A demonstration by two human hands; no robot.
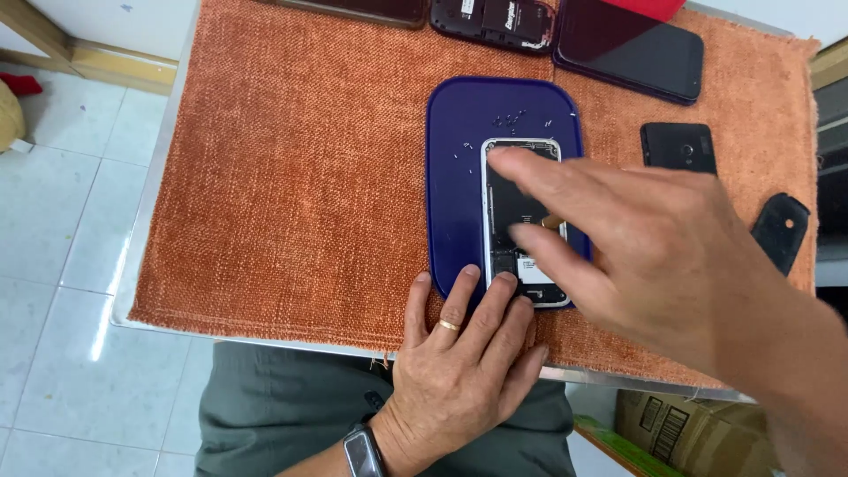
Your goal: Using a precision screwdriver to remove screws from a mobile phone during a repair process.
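An opened phone point(512, 208) with its back cover off lies on a dark blue tray point(459, 150). My left hand point(459, 362), ring on one finger, rests flat at the tray's near edge, its fingertips touching the phone's lower end. Over the phone hovers my right hand point(645, 238), the forefinger stretched to the phone's upper left corner. A small brownish tip shows between its fingers; I cannot tell what it is. Several tiny screws point(512, 117) lie on the tray above the phone.
An orange woven cloth point(300, 177) covers the table. Along the far edge lie a black phone point(632, 49) and an open phone back with a battery point(495, 22). A small black phone point(678, 146) and a black cover point(782, 230) lie to the right. Cardboard box point(689, 433) below the table.
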